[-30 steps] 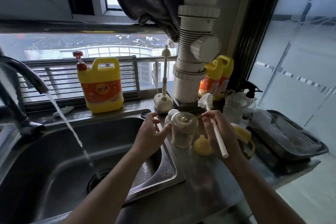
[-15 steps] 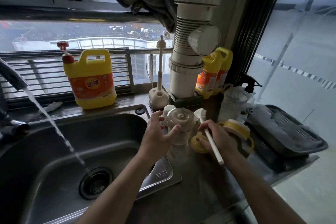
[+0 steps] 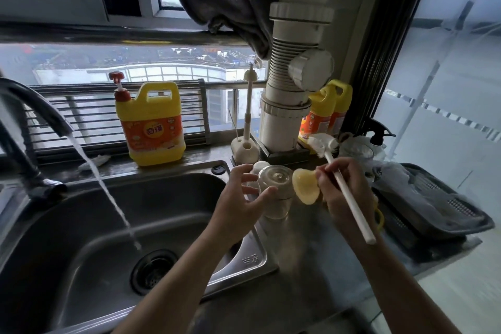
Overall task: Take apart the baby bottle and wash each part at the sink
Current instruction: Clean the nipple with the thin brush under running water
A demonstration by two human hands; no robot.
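The clear bottle body (image 3: 276,192) stands upside down on the steel counter beside the sink (image 3: 89,228). My left hand (image 3: 238,198) hovers just left of it with fingers spread, holding nothing. My right hand (image 3: 341,192) grips the white bottle brush (image 3: 349,195), sponge head pointing up and away, and also pinches the yellowish silicone nipple (image 3: 305,186), lifted off the counter next to the bottle. The yellow collar ring with handles (image 3: 379,218) peeks out behind my right wrist. A small white cap (image 3: 260,166) lies behind the bottle.
Water runs from the tap (image 3: 40,114) into the sink. A yellow detergent jug (image 3: 151,123) and a brush stand (image 3: 245,149) sit on the ledge. A white drain pipe (image 3: 292,95), more yellow bottles (image 3: 329,114) and a dark drying tray (image 3: 439,209) are on the right.
My right hand dropped to the counter, picked up the yellowish nipple and raised it beside the bottle. My left hand let go of the bottle body and opened.
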